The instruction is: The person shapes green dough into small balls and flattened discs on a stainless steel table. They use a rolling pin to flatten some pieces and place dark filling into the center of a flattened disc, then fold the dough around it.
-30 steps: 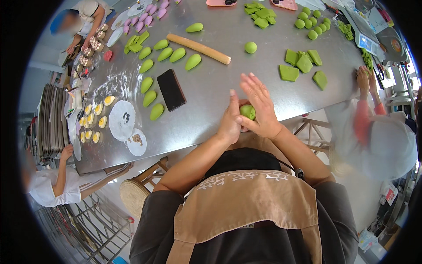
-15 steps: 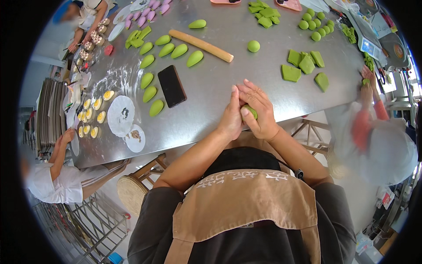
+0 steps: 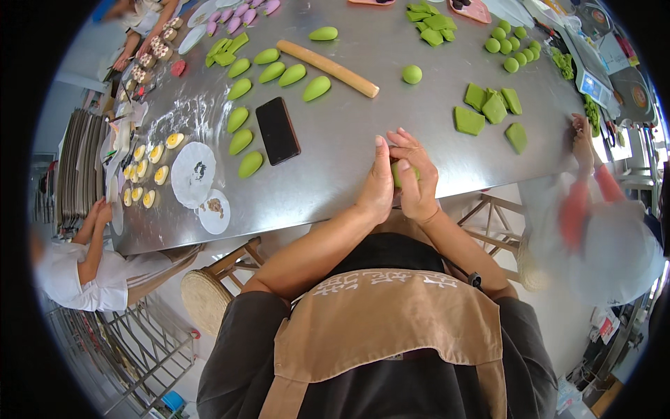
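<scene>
Over the near edge of the table, my left hand [image 3: 378, 183] and my right hand [image 3: 421, 183] are pressed around a lump of green dough [image 3: 397, 174]. Only part of the lump shows between my palms. The right fingers curl over it, while the left thumb points up alongside. Beyond my hands a single round green dough ball [image 3: 412, 75] lies on the steel. To the left are several smooth oval green dough pieces [image 3: 250, 165] in loose rows, a black phone [image 3: 278, 131] and a wooden rolling pin [image 3: 328, 68] lying aslant.
Flat green dough pieces [image 3: 469, 121] lie at the right of the steel table [image 3: 335, 153], with more green balls [image 3: 511, 64] behind. Purple dough pieces [image 3: 234, 24], halved eggs [image 3: 161, 174] and a white paper round [image 3: 193, 174] are leftward. Co-workers sit at both sides, near a scale [image 3: 595, 88].
My hands have shifted a little, with the right fingers now more curled around the dough. The whole view has turned slightly. At the right, the co-worker's hands have moved on the table edge.
</scene>
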Motion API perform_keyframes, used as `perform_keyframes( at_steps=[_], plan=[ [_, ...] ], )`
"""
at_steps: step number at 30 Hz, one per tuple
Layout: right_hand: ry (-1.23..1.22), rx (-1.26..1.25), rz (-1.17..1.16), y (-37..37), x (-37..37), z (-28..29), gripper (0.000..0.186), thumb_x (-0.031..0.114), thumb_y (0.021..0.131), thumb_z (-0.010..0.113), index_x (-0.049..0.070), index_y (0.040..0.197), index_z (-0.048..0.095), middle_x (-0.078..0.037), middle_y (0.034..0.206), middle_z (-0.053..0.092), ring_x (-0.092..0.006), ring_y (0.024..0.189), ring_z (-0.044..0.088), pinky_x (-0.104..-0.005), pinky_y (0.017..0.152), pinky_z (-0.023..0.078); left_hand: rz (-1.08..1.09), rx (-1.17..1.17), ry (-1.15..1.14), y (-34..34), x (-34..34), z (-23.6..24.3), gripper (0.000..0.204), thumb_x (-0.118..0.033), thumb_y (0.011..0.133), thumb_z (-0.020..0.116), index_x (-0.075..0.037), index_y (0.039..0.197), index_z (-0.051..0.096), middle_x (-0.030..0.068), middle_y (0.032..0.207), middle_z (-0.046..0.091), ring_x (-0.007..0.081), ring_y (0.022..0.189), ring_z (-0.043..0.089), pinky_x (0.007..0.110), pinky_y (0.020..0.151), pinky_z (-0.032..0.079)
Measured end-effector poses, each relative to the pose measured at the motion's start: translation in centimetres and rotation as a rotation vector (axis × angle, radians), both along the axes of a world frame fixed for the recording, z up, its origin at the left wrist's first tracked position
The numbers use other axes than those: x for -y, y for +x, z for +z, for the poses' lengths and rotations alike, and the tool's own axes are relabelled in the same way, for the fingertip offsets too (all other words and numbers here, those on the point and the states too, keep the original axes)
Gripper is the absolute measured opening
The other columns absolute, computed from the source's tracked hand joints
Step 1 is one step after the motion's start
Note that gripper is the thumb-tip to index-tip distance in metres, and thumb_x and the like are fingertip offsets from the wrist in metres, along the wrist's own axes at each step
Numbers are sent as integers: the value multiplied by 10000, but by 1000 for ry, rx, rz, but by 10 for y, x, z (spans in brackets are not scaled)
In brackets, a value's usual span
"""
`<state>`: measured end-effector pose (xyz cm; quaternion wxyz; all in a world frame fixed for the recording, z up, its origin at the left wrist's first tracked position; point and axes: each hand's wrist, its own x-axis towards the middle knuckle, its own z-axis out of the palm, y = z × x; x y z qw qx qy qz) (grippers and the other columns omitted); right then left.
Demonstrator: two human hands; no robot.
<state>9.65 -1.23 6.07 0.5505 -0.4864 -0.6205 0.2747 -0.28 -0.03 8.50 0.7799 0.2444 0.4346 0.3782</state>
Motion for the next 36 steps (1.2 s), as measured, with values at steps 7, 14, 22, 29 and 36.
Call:
perform_keyframes(
  at_steps=[7,14,22,29,36],
  plan=[
    [87,365,17,8,2,24,478,283,941,510,-58,1265,596,-262,1410,510,-439,1396,370,-493,1155,262,-183,99,23,-20,-15,-26,771,-694,983,229,-67,1366,463,114,1368,491,216,1293,473,391,1040,448],
    [-103,-63,12,-3,2,-13,406,271,952,496,-40,1172,636,-251,1367,540,-451,1381,371,-519,1132,253,-27,244,-27,-7,-10,-24,769,-723,963,243,-97,1344,475,88,1368,496,214,1279,485,398,1052,431],
    [129,376,53,11,-4,5,427,257,955,440,-71,1108,667,-264,1299,592,-429,1344,444,-497,1124,310,-103,71,-137,-10,-13,3,742,-698,983,202,-97,1329,466,82,1330,506,212,1258,493,383,1036,435],
    [-46,-133,-126,-14,-2,-3,388,204,971,405,-65,1030,677,-246,1252,625,-445,1312,462,-498,1093,343,-13,-20,241,-10,-4,-47,629,-622,1020,237,-88,1188,525,65,1148,565,176,1090,567,345,933,493],
    [-313,-330,-50,-5,-10,-15,468,258,990,352,-70,1199,612,-233,1238,628,-367,1235,556,-442,1087,376,55,179,36,0,-6,-20,607,-600,1023,301,-66,1227,503,79,1241,540,190,1147,549,364,960,484]
  ],
)
